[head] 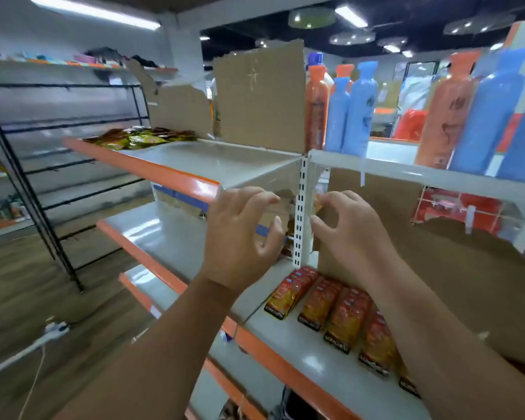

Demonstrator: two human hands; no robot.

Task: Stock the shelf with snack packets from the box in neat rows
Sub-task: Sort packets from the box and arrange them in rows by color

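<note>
Two hands (240, 237), five packet rows (331, 307), perhaps seven bottles (361, 107)

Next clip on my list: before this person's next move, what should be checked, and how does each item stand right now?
1. Left hand free: ok, fingers loosely curled, nothing in them.
2. Right hand free: ok, nothing held.
3. Packet rows on the lower shelf neat: ok, several rows side by side; the far right one is partly hidden by the arm.
4. Room on that shelf: ok, bare surface shows in front of the rows.
5. Box of packets within reach: cannot tell, no stock box clearly in view.
6. Top-shelf packets tidy: not ok, they lie in a loose heap.
</note>
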